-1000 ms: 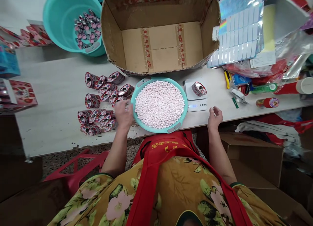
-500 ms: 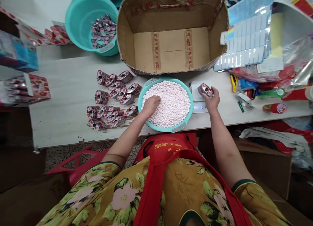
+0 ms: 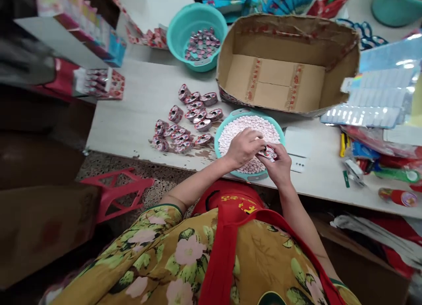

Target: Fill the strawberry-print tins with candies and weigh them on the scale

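Where both hands [image 3: 260,153] meet, small tin [image 3: 269,153], long axis roughly left-right.

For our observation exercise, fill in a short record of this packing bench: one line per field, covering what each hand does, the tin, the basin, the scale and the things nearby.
Left hand: left hand over the small red heart-patterned tin, fingers pinched at its top
Right hand: right hand has its grip on that tin
Basin: round teal plastic basin of pale pink tablets, under both hands
Scale: white digital scale, platform bare
Left of basin: cluster of matching tins on the white table
Behind: open cardboard box; second teal basin of tins
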